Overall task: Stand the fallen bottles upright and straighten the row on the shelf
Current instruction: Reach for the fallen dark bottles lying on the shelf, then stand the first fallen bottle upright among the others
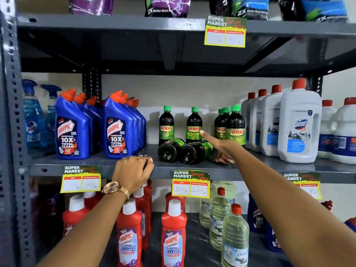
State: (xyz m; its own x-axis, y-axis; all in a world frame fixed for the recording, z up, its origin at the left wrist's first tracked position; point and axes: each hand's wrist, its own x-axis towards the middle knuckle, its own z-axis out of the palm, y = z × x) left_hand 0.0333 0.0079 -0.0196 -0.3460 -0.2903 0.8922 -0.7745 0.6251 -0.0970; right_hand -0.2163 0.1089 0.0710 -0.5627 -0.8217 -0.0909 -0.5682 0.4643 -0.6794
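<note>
I'm reaching my right hand (221, 145), fingers spread and empty, over two fallen bottles (185, 151); left hand (133, 170) curled on shelf edge (250, 171) (grab near neck, tip up slow).

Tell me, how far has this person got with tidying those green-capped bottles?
Barely started, it seems. Done: nothing obvious; five Sunny bottles, such as the front right one, stand upright but unevenly spaced. In hand: the right hand reaches over the two fallen bottles, forefinger extended, gripping nothing; the left hand rests on the shelf edge. Left: stand both up, then straighten the row.
</note>
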